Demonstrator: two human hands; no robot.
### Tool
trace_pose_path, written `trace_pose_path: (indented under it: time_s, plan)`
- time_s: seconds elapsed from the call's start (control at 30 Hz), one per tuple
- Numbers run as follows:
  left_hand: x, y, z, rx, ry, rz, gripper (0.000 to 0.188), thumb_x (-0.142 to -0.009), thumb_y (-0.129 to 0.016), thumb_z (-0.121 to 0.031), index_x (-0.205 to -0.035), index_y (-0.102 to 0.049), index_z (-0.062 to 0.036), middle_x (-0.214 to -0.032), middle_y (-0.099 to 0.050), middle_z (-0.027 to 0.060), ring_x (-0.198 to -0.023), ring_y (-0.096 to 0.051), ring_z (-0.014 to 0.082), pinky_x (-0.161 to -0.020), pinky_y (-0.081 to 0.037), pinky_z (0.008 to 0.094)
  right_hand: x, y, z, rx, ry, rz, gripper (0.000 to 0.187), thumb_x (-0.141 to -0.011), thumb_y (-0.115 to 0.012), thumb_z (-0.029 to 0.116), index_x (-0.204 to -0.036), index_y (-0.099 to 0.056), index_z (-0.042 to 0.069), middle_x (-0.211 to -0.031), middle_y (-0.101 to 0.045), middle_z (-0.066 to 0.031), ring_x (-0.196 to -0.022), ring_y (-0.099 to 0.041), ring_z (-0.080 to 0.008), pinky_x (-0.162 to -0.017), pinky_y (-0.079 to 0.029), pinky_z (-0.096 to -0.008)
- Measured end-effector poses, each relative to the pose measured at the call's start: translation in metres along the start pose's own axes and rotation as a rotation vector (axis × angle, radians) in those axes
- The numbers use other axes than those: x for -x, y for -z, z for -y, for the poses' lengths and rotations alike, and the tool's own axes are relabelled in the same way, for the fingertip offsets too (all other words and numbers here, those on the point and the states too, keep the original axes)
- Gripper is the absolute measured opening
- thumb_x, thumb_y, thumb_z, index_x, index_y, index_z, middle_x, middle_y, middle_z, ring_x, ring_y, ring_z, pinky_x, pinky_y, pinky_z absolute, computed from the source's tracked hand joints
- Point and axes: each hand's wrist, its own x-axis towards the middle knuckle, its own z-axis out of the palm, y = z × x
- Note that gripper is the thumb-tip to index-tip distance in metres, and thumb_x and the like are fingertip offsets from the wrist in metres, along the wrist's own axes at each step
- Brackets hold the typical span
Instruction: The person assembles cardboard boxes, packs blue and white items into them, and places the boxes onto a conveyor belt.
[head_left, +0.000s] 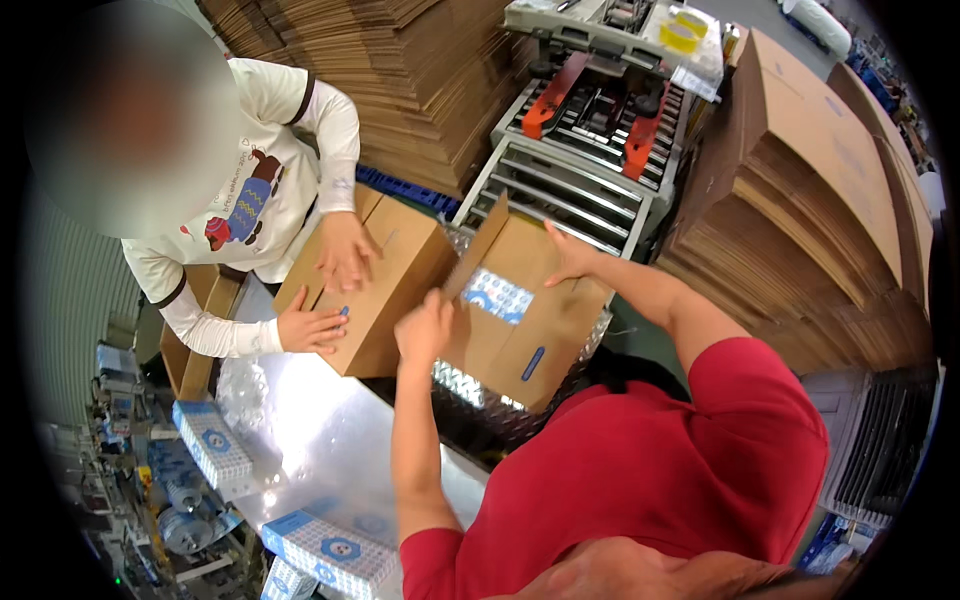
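In front of me is a brown cardboard carton (545, 320) with its top partly unclosed; blue-and-white patterned boxes (497, 296) show inside through the gap. My left hand (425, 325) is closed at the raised left flap (478, 243), fingers curled round its edge and slightly blurred. Fingers spread, my right hand (568, 254) rests on the carton's far right edge. Just left of it stands a second carton (385, 285), its top folded down. A co-worker's two hands (312, 325) lie on that carton, near its seam.
A roller conveyor (570, 190) with orange guides leads to a taping machine beyond the carton. Flat cardboard stacks rise at the right (790, 190) and back (400, 80). Patterned boxes (335, 550) lie on the shiny metal table (335, 430). The co-worker (240, 190) stands left.
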Motion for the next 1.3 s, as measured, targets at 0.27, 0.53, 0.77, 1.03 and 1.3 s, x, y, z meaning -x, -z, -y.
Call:
trace_pose_path:
  time_s: [0.27,0.53,0.77,1.03,1.3]
  plan:
    - [0.096,-0.154,0.020,0.462,0.177,-0.379,0.053,-0.092,-0.041,-0.028,-0.139,-0.026,-0.0069,-0.145,-0.025,0.0161,-0.133,-0.021,0.0359,-0.102,-0.018,0.0580,0.014,-0.034,0.072,0.073,-0.118,-0.370,0.074,-0.077,-0.064,0.045,-0.128,-0.037,-0.001,-0.108,-0.057,-0.0221,-0.100,-0.057,-0.0327,-0.082,-0.047,-0.0409]
    - [0.053,-0.178,-0.058,1.278,0.509,-0.776,0.066,-0.092,-0.049,-0.018,-0.141,-0.008,-0.0013,-0.141,-0.024,0.0196,-0.124,-0.034,0.0294,-0.103,-0.030,0.0416,-0.054,0.021,0.064,0.034,-0.014,-0.273,0.044,-0.079,-0.063,0.037,-0.103,-0.050,0.002,-0.091,-0.061,-0.0167,-0.086,-0.060,-0.0340,-0.070,-0.049,-0.0430]
    - [-0.145,-0.164,-0.192,1.681,0.463,-0.767,0.067,-0.089,-0.054,-0.013,-0.141,-0.011,-0.0071,-0.141,-0.026,0.0165,-0.123,-0.036,0.0274,-0.103,-0.032,0.0414,-0.187,0.130,-0.089,0.021,0.134,-0.583,0.047,-0.082,-0.059,0.026,-0.122,-0.047,0.004,-0.133,-0.040,-0.0195,-0.125,-0.037,-0.0325,-0.104,-0.031,-0.0414]
    - [-0.385,-0.153,-0.305,1.414,0.180,-0.836,0.067,-0.085,-0.054,-0.003,-0.138,-0.013,0.0022,-0.135,-0.031,0.0232,-0.119,-0.040,0.0310,-0.099,-0.035,0.0396,-0.224,0.224,-0.164,0.258,0.195,-0.504,0.053,-0.086,-0.047,0.020,-0.133,-0.036,-0.001,-0.142,-0.031,-0.0173,-0.134,-0.025,-0.0284,-0.111,-0.018,-0.0403]
    - [-0.471,-0.173,-0.283,1.023,0.125,-0.579,0.073,-0.092,-0.048,-0.025,-0.138,-0.005,0.0110,-0.140,-0.017,0.0355,-0.130,-0.026,0.0423,-0.108,-0.020,0.0422,-0.079,0.141,-0.122,-0.408,0.287,-0.589,0.050,-0.079,-0.054,0.004,-0.127,-0.042,-0.005,-0.129,-0.043,-0.0242,-0.123,-0.041,-0.0355,-0.103,-0.033,-0.0407]
